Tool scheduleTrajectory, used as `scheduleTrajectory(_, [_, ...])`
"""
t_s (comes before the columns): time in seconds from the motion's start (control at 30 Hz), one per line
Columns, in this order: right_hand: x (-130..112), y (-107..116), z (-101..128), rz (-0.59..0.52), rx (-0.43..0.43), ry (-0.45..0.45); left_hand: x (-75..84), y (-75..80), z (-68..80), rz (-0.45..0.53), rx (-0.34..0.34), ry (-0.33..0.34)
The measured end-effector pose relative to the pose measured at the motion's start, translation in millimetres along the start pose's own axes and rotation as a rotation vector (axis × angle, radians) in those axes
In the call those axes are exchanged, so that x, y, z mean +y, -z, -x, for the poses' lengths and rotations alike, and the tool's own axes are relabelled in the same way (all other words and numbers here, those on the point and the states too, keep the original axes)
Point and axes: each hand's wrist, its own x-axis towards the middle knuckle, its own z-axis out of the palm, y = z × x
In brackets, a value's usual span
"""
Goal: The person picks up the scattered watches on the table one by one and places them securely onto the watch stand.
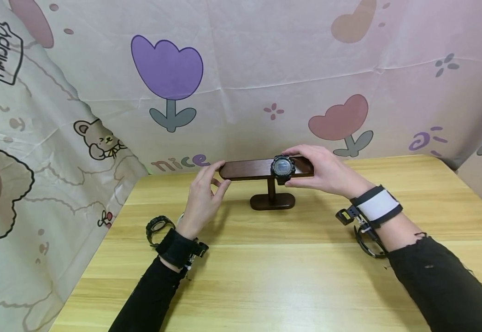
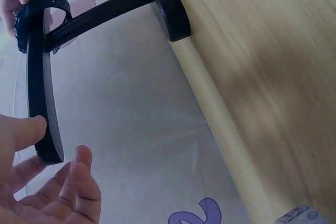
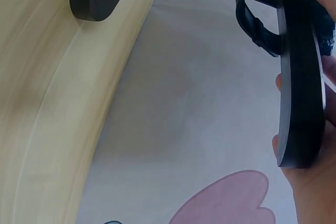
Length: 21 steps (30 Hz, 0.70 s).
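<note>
Step in hand: a black digital watch sits around the crossbar of a dark wooden T-bar watch stand, right of the post; judging by the hands, it is being settled or fastened there.
Right hand: its grip is curled around the bar's right end, thumb under and fingers over, touching the watch case; the right wrist view shows the strap looped behind the bar.
Left hand: fingers fairly straight, tips touching the bar's left end to steady it; nothing is enclosed in this grip.
Next move calls for: probably a steady bar while the strap is closed or centred, so the light stand does not tip on its oval base.
Around: a second black watch lies on the table just left of the left wrist, apart from the stand; a printed cloth backdrop hangs close behind.
In the way: nothing lies between hands and stand; the cloth leaves little room behind the bar.
</note>
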Motion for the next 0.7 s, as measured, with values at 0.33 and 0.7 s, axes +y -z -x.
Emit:
scheduleTrajectory(0.33, [-2.8,4.8,6.4,0.012,0.013,0.000,1.7,2.0,1.4,-0.002,0.003,-0.010])
scheduleTrajectory(0.7, [-2.9,12.3,17.2,0.032,0.033,-0.037,4.5,6.4,3.0,-0.025,0.015,-0.021])
